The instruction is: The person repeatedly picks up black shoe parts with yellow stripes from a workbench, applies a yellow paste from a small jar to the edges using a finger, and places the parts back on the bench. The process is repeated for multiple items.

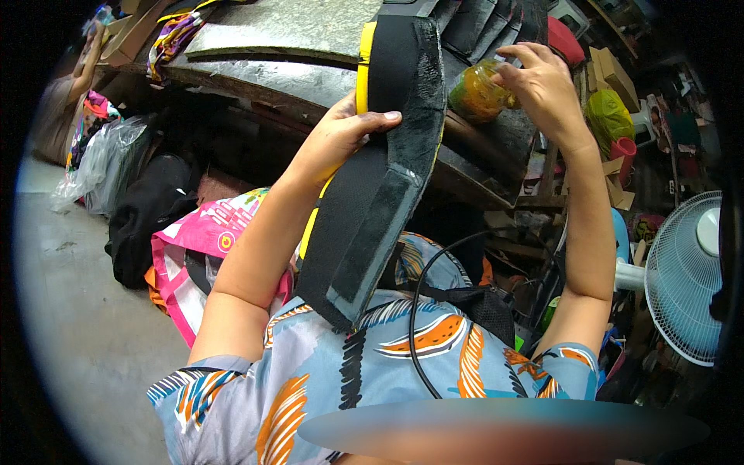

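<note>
My left hand (pixel 337 136) is closed round the edge of a long curved black padded strip (pixel 341 229) with yellow edging, its thumb lying on the top face. Dark, shiny patches run along the strip's right side, and its lower end reaches down to my shirt. At the upper right, my right hand (pixel 546 89) is at the mouth of a clear jar (pixel 477 97) coated inside with yellow-orange stuff. Its fingers are bent and drawn together; whatever they pinch is hidden by the hand and the jar's rim.
A worn table (pixel 287 81) carries a grey slab and black pieces (pixel 488 27). A white fan (pixel 686 267) stands at right. On the left floor are a pink-and-white bag (pixel 221 225) and a black bundle (pixel 147 225). A black cable (pixel 416 325) crosses my front. Another person's arm (pixel 89 62) shows far left.
</note>
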`<state>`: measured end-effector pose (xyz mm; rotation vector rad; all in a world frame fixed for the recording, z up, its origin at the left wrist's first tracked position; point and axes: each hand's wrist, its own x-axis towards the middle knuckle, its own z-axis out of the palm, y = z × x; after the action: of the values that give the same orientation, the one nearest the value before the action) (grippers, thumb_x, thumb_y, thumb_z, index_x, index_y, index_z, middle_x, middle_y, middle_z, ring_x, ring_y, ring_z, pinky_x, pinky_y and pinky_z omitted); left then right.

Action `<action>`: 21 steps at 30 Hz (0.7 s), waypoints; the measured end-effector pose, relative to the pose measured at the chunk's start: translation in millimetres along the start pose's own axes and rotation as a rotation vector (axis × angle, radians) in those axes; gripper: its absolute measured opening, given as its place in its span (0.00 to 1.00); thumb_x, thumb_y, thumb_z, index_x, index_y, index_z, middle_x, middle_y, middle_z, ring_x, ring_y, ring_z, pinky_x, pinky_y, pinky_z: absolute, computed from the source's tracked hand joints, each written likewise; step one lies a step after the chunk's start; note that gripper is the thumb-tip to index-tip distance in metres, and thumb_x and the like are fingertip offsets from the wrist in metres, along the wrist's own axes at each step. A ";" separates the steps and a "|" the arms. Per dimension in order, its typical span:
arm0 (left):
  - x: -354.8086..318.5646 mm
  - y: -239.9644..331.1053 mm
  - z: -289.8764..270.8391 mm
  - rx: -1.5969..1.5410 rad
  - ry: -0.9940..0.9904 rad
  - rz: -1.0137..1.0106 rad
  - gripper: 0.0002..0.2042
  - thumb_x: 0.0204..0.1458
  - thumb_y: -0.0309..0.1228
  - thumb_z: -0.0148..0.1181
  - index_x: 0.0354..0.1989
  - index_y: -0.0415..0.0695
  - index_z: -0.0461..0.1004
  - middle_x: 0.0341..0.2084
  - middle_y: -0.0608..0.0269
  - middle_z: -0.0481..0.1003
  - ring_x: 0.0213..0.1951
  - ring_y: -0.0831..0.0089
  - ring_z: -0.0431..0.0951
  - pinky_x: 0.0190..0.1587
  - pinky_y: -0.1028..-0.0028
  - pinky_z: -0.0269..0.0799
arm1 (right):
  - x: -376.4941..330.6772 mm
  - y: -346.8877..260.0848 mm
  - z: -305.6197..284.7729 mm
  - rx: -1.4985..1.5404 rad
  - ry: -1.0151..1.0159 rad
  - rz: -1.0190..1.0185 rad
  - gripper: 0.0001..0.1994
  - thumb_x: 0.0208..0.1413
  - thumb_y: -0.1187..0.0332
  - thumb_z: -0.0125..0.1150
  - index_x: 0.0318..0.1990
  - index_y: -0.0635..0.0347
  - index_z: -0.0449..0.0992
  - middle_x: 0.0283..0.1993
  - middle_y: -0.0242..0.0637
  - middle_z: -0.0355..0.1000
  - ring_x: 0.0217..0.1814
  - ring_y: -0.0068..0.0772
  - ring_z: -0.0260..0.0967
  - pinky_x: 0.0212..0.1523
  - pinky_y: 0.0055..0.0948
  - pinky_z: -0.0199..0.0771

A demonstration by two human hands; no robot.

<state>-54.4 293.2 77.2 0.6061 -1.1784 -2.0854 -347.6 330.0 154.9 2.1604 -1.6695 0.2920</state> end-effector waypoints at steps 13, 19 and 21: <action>-0.4 0.4 7.8 -0.054 0.018 -0.043 0.17 0.53 0.23 0.62 0.52 0.38 0.69 0.38 0.59 0.79 0.39 0.72 0.81 0.46 0.74 0.77 | -2.9 -3.5 0.5 -0.043 -0.114 -0.027 0.27 0.66 0.44 0.35 0.40 0.44 0.83 0.56 0.34 0.72 0.62 0.44 0.63 0.63 0.49 0.54; -0.1 3.2 5.2 -0.045 0.011 -0.014 0.18 0.52 0.25 0.63 0.51 0.38 0.70 0.38 0.59 0.79 0.40 0.73 0.81 0.47 0.74 0.77 | -12.3 5.2 -27.9 0.187 0.199 -0.018 0.29 0.65 0.41 0.34 0.38 0.45 0.84 0.56 0.36 0.72 0.61 0.46 0.63 0.63 0.48 0.53; 0.1 4.2 5.2 -0.026 0.010 -0.007 0.18 0.52 0.25 0.63 0.51 0.38 0.70 0.38 0.59 0.79 0.40 0.73 0.81 0.47 0.74 0.77 | -19.4 -2.4 -31.2 0.149 0.112 0.002 0.30 0.65 0.41 0.33 0.37 0.47 0.84 0.56 0.38 0.72 0.60 0.46 0.63 0.63 0.47 0.53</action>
<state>-56.6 294.6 83.4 0.6090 -1.1435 -2.0982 -348.2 360.9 174.9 2.2034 -1.6341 0.5433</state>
